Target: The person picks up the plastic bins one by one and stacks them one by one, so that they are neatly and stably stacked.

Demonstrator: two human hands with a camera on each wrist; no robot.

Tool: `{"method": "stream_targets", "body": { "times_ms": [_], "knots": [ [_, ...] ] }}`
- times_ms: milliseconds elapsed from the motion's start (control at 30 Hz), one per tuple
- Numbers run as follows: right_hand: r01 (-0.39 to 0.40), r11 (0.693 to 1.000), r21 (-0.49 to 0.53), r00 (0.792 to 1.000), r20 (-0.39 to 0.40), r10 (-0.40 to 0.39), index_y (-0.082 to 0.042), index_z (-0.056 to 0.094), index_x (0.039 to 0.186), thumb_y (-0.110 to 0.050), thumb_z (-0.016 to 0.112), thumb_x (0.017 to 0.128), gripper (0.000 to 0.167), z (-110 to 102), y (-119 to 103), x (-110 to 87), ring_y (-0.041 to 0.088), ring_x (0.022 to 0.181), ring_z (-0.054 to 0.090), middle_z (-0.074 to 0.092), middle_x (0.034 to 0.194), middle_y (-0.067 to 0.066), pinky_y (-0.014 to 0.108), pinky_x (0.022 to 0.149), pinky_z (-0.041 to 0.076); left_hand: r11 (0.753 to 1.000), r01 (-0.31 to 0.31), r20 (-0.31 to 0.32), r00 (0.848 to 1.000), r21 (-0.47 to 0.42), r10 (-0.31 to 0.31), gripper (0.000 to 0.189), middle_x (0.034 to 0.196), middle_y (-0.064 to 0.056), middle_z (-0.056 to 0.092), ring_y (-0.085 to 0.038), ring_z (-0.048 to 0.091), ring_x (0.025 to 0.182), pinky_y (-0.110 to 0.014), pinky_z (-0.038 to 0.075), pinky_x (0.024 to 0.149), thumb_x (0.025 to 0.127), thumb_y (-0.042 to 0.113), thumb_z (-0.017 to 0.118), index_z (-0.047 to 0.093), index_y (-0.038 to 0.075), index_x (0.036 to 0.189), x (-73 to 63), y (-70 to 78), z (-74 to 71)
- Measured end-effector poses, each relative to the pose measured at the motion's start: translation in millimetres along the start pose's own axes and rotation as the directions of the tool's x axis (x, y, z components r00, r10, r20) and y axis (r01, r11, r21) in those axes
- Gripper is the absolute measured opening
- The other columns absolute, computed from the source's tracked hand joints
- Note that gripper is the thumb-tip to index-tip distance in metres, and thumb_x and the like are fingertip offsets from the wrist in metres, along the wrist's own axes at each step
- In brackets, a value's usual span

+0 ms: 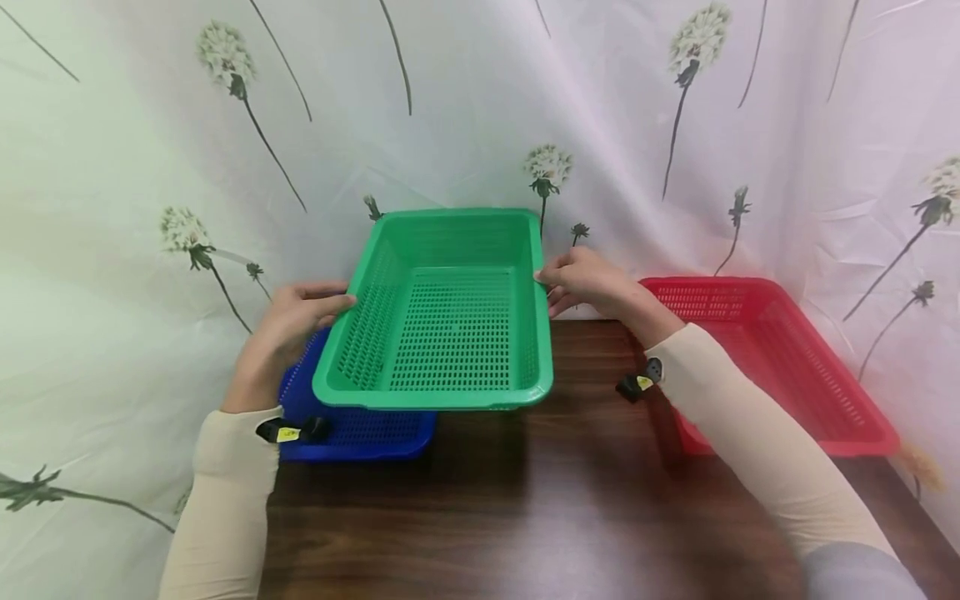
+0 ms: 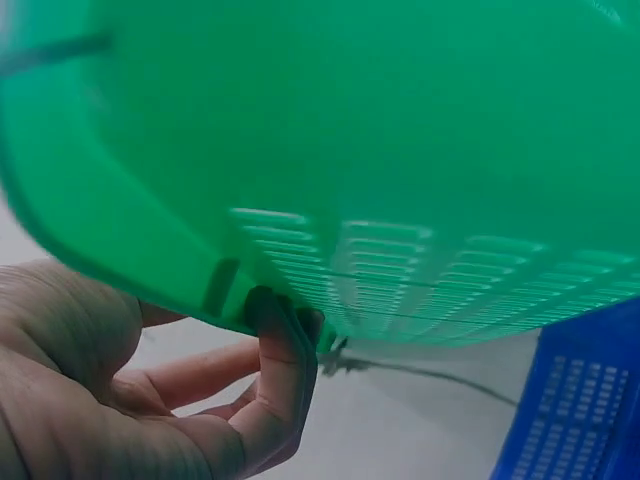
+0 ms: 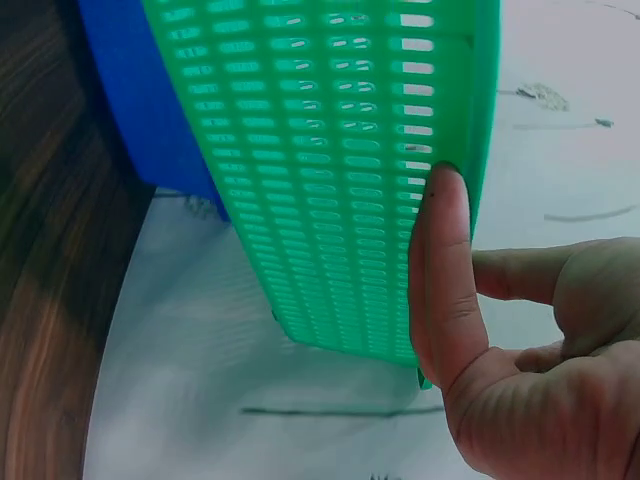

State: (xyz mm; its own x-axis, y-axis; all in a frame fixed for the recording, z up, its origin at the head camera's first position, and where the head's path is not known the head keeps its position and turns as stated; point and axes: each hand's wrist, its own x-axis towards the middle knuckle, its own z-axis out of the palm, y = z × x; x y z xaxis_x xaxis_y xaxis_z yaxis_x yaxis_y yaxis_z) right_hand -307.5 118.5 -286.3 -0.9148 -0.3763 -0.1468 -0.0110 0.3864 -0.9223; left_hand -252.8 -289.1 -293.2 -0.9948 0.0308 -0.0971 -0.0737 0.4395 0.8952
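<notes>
A green plastic basket (image 1: 457, 329) with slotted sides and floor is held up in the air, its inside facing the head camera. Its left rim is pinched by my left hand (image 1: 292, 321), thumb on top and fingers curled beneath, as the left wrist view shows. On the opposite rim my right hand (image 1: 588, 282) pinches too; in the right wrist view its fingers (image 3: 447, 270) lie against the slotted outer wall. Behind and below hangs the view of a blue basket (image 1: 360, 433), partly hidden by the green one. Nothing lies inside the green basket.
A red basket (image 1: 780, 375) stands on the right of the dark wooden table (image 1: 480, 525), partly behind my right forearm. White cloth (image 1: 465, 150) printed with dandelions hangs behind and at both sides. Each wrist carries a small black camera.
</notes>
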Motion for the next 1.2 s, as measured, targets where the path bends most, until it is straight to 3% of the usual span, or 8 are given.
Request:
{"method": "stream_targets", "body": {
  "times_ms": [133,367,600,767,967,1100,1200],
  "knots": [
    [0.001,1.0,-0.009,1.0,0.024,-0.001,0.01,0.065,0.126,-0.016,0.06,0.11,0.031,12,-8,4.5,0.017,0.078,0.076,0.074,0.103,0.016,0.039,0.084,0.067,0.999,0.01,-0.04,0.999,0.037,-0.008,0.068,0.175,-0.022,0.023,-0.04,0.028,0.161,-0.051,0.033,0.13,0.11,0.034,0.06,0.037,0.0,0.164,-4.6,-5.9,-13.5],
    [-0.021,0.997,0.068,0.997,0.08,0.015,0.01,0.06,0.134,-0.013,0.06,0.11,0.033,37,-21,11.0,0.018,0.08,0.076,0.074,0.114,0.022,0.035,0.083,0.067,0.997,0.053,-0.149,0.988,0.061,-0.043,0.072,0.175,-0.019,0.026,-0.038,0.033,0.159,-0.045,0.039,0.127,0.107,0.045,0.062,0.044,0.001,0.161,-12.2,-19.2,-33.2],
    [-0.008,0.994,0.113,0.997,0.082,-0.001,0.011,0.06,0.134,-0.011,0.06,0.11,0.033,59,-32,21.2,0.018,0.078,0.076,0.074,0.116,0.025,0.035,0.083,0.067,0.994,0.101,-0.161,0.982,0.031,-0.095,0.074,0.18,-0.013,0.012,-0.034,0.021,0.165,-0.045,0.033,0.13,0.107,0.047,0.061,0.039,0.007,0.165,-18.7,-29.3,-53.7],
    [0.004,0.993,0.116,0.996,0.084,-0.014,0.011,0.066,0.123,-0.011,0.06,0.109,0.026,76,-38,28.0,0.017,0.076,0.075,0.076,0.112,0.024,0.033,0.079,0.067,0.994,0.098,-0.15,0.985,0.042,-0.09,0.074,0.179,-0.015,0.013,-0.035,0.016,0.166,-0.05,0.028,0.132,0.109,0.045,0.059,0.034,0.007,0.167,-24.4,-40.7,-66.2],
    [0.005,0.993,0.116,0.993,0.114,-0.018,0.01,0.068,0.117,-0.01,0.061,0.109,0.023,94,-39,34.8,0.02,0.079,0.075,0.074,0.118,0.025,0.036,0.081,0.067,0.987,0.101,-0.16,0.984,0.125,-0.08,0.075,0.177,-0.022,0.019,-0.041,0.03,0.16,-0.05,0.038,0.126,0.11,0.047,0.055,0.032,0.005,0.167,-30.0,-55.1,-77.1],
    [0.012,0.992,0.125,0.992,0.125,-0.028,0.004,0.063,0.097,-0.011,0.061,0.109,0.019,105,-37,39.0,0.021,0.079,0.075,0.07,0.117,0.021,0.04,0.085,0.067,0.984,0.111,-0.164,0.983,0.142,-0.087,0.075,0.177,-0.024,0.017,-0.043,0.026,0.16,-0.055,0.033,0.128,0.11,0.047,0.054,0.031,0.003,0.167,-31.8,-61.1,-82.4],
    [0.022,0.992,0.128,0.991,0.127,-0.038,-0.003,0.051,0.078,-0.01,0.062,0.109,0.033,112,-35,41.5,0.021,0.076,0.075,0.069,0.108,0.018,0.038,0.082,0.067,0.984,0.115,-0.164,0.982,0.137,-0.092,0.075,0.177,-0.025,0.012,-0.046,0.019,0.162,-0.058,0.029,0.129,0.111,0.045,0.053,0.03,0.0,0.166,-30.9,-66.8,-85.2]
  ]
}}
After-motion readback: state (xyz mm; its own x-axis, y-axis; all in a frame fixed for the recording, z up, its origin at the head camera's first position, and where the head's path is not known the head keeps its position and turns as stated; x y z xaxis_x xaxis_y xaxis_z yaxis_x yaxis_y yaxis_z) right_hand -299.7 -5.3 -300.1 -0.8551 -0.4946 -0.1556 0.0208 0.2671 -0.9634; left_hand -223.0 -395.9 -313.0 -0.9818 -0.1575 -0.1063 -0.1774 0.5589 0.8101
